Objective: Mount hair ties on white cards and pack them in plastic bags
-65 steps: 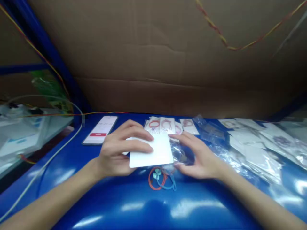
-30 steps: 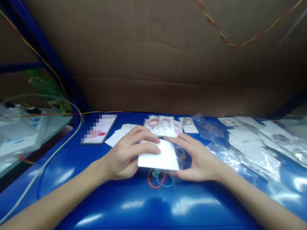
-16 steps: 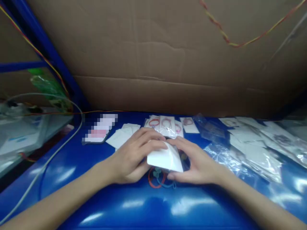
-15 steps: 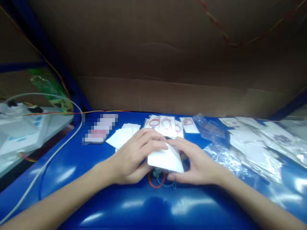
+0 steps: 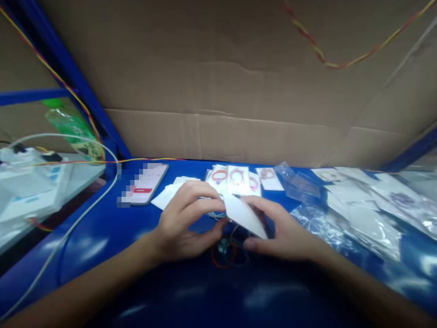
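So a big sheet of cardboard (image 5: 221, 91) is standing across the back, and the glossy blue surface (image 5: 109, 237) is carrying pretty much everything. A messy pile of white packets (image 5: 368, 214) is spreading over the right side, with crinkly clear plastic (image 5: 317, 223) lying just beside it. Both hands are working near the middle: the left hand (image 5: 187, 223) is pinching the white card (image 5: 244, 216) at its left end, and the right hand (image 5: 287, 232) is curling its grip around the other end, thumb sitting by the lower corner. A green bottle (image 5: 70, 127) is leaning behind the blue frame on the left. The phone (image 5: 146, 187) is lying face up, and some loose white cards (image 5: 169, 193) are fanning out just right of it. That white card is bowing and tilting between the two hands, above the surface. Cards with looped bands (image 5: 238, 180) are lying behind it. Smallest stuff: an orange band (image 5: 214, 257) is resting below the hands, with a pale green bow (image 5: 223, 246) showing in the shadow.
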A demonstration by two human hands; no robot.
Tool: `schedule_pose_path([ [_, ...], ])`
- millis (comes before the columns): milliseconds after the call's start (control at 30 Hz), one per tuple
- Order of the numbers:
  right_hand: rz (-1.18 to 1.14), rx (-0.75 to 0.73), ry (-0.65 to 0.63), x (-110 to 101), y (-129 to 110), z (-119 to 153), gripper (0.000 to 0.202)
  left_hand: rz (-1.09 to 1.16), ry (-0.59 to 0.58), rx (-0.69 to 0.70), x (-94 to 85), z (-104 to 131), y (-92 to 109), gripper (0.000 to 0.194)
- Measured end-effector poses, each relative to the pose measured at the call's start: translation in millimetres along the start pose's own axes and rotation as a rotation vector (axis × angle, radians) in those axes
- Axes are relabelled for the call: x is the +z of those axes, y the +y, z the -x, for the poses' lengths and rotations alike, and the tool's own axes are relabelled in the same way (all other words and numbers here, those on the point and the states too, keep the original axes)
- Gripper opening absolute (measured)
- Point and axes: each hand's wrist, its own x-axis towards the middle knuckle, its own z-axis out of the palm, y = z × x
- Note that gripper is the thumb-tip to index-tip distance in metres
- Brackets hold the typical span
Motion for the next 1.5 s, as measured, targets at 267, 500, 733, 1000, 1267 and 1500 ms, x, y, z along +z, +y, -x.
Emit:
schedule_pose_path([
  [267, -0.009, -0.030, -0.013, 0.3, -1.3, -0.2, 0.073, 0.009, -0.033, 0.019, 3.1, 4.9, 4.0, 0.033],
  [500, -0.003, -0.050, -0.028, 0.1, -2.1, 0.6, 0.074, -0.024, -0.033, 0.055, 0.3, 7.7, 1.1, 0.021],
  [733, -0.019, -0.028, -0.011, 0.9, -4.2, 0.7, 0.072, 0.030, 0.000, 0.054, -3.1, 12.7, 0.4, 0.026],
  [1000, -0.033, 0.015, 0.016, 6.3, -3.5, 2.5, 0.075, 0.023, -0.074, 0.079, -7.8, 5.9, 3.6, 0.024],
  [1267, 0.074, -0.007, 0.033, 8.9, -6.1, 1.3, 0.073, 0.083, -0.133, 0.130, -1.6, 5.3, 2.6, 0.025],
  [1500, 0.104, -0.013, 0.022, 7.2, -4.7, 0.2, 0.075, 0.094, -0.241, 0.143, 1.5, 5.0, 0.7, 0.018],
])
